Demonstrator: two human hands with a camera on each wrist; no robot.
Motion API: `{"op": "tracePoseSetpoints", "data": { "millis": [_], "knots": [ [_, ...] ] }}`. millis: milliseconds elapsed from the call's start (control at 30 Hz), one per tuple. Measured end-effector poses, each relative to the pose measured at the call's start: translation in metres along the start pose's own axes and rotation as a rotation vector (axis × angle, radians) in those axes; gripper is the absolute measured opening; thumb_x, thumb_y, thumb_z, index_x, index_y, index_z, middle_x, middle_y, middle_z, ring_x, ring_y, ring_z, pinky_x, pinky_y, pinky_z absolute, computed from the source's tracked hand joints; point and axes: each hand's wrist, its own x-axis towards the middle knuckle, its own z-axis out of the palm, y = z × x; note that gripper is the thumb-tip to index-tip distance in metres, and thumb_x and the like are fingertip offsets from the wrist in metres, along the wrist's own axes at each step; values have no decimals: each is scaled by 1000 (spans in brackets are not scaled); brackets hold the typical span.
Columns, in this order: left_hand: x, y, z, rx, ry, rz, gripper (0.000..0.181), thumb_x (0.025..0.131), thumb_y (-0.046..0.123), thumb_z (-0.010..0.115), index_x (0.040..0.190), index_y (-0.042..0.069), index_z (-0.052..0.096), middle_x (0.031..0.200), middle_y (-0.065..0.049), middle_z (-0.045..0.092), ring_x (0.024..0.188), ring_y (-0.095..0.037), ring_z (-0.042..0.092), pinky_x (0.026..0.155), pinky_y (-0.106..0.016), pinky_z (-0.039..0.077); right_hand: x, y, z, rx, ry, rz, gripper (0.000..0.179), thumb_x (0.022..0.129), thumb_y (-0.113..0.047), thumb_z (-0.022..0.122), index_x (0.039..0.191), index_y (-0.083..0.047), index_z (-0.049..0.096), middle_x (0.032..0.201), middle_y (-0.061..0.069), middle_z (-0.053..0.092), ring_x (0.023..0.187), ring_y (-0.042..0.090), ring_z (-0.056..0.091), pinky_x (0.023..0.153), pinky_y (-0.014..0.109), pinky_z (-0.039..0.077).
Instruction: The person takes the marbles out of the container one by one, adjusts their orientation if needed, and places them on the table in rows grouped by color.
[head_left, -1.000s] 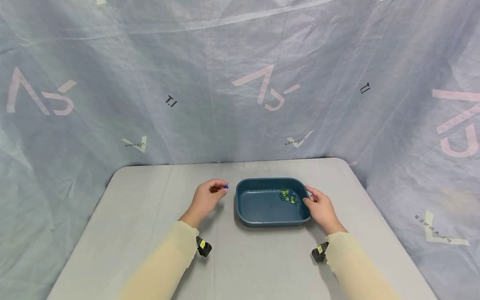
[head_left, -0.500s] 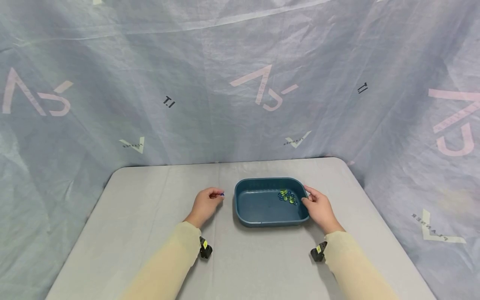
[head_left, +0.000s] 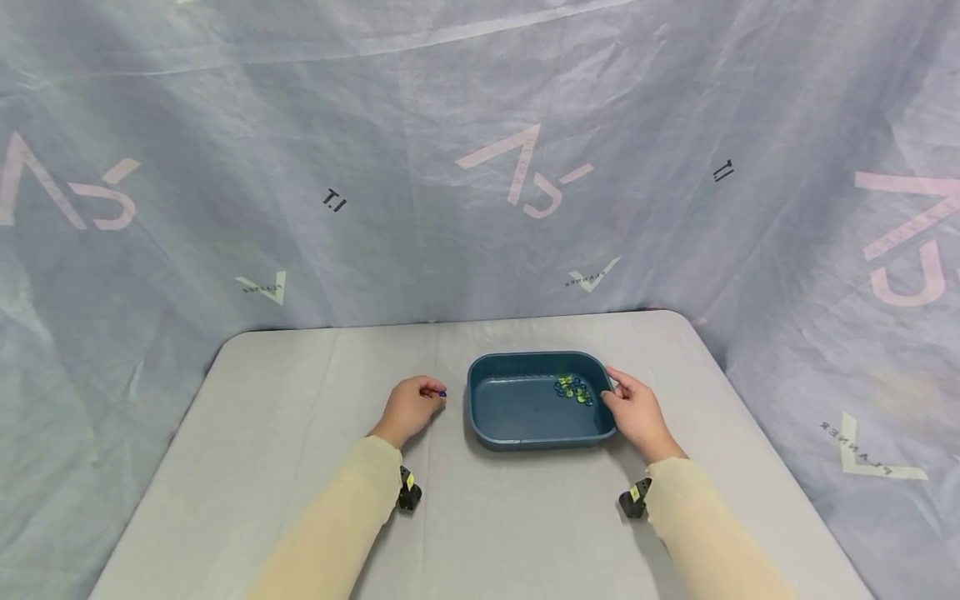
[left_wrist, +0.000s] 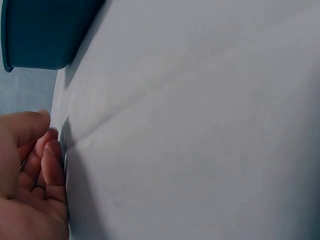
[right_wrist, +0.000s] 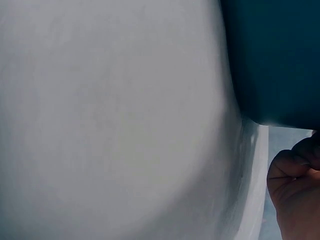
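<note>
In the head view a dark teal plastic tray (head_left: pixel 510 412) sits on the table. A cluster of small round blue and green pieces (head_left: pixel 573 389) lies inside, near its right end. My right hand (head_left: pixel 636 414) grips the tray's right rim, thumb inside and fingers along the outer wall. Left of the tray, low over the table, my left hand (head_left: pixel 409 410) holds a small blue piece (head_left: pixel 442 393) at its fingertips. The left wrist view shows that hand's fingers curled close to the tabletop, with the blue piece hidden there. The right wrist view shows the tray's outer wall (right_wrist: pixel 280 65).
A pale cloth-covered table (head_left: pixel 480 525) runs under both arms. Grey-blue fabric (head_left: pixel 420 167) with printed marks hangs behind and at both sides. Small black cameras (head_left: pixel 408 492) are strapped at the wrists.
My left hand has moved left and down from beside the tray's rim, toward the tabletop, with the blue piece at its fingertips. My right hand keeps its grip on the tray.
</note>
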Motion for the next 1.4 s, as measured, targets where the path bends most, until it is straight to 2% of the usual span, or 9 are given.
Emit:
{"op": "tracePoseSetpoints", "data": {
  "millis": [333,567,867,1400],
  "knots": [
    [3,-6,7,39,21,6,8,90,8,79,97,12,76,85,2,67,81,-16,60,78,-37,50,-2,1,-1,2,-12,9,51,101,-9,61,150,2,50,74,4,49,61,18,44,54,28,39],
    [3,-4,9,79,39,51,10,88,4,80,94,11,77,84,2,68,80,-16,61,78,-38,52,-1,2,-1,2,2,8,51,101,-9,61,150,1,51,74,4,49,60,17,43,54,27,39],
    [4,-4,11,145,62,73,9,88,5,79,93,13,78,85,3,68,81,-17,61,79,-39,51,-1,1,-1,0,0,10,51,102,-9,61,150,1,50,75,4,49,61,17,43,54,27,39],
    [3,-1,10,171,59,72,10,88,5,80,95,13,78,86,2,67,83,-17,61,81,-39,51,1,2,-1,4,-4,14,52,102,-10,62,151,0,50,75,4,49,61,18,44,54,28,39]
  ]
}}
